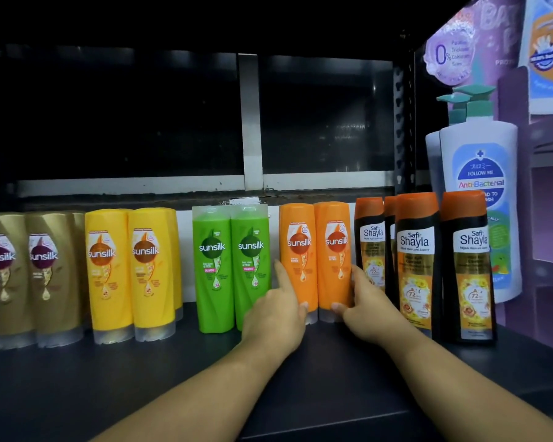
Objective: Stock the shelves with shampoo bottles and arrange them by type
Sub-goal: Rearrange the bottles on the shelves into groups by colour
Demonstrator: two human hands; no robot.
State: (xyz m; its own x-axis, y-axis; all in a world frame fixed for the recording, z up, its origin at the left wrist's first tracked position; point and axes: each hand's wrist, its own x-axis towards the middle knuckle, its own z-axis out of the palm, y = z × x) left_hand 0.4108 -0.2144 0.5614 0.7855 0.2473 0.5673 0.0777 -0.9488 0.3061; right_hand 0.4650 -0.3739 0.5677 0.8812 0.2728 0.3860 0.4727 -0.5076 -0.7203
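The left hand holds the left orange bottle low down. Its index finger lies straight up the bottle's outer side and its thumb presses the front near the clear cap. The right hand mirrors it on the right orange bottle, with the index finger raised along the far side and the thumb on the lower front. Both hands are clamped on their bottles rather than spread, though the remaining fingers are hidden behind the knuckles, so the grip may be looser than it looks.

The two orange bottles stand upright, cap down and touching each other, between the two hands on the dark shelf.

Just outside the left hand's index finger stand the green bottles, a pair set side by side. The nearer one almost touches the back of that hand. Farther out on that side are the yellow bottles, and beyond them the gold bottles, each group with more bottles behind it.

Just outside the right hand stand the black Safi Shayla bottles with orange caps. The nearest one is close behind the raised index finger. Past them, well above the right hand, rises a white pump bottle with a teal pump.

Both forearms reach in over the bare front of the shelf.
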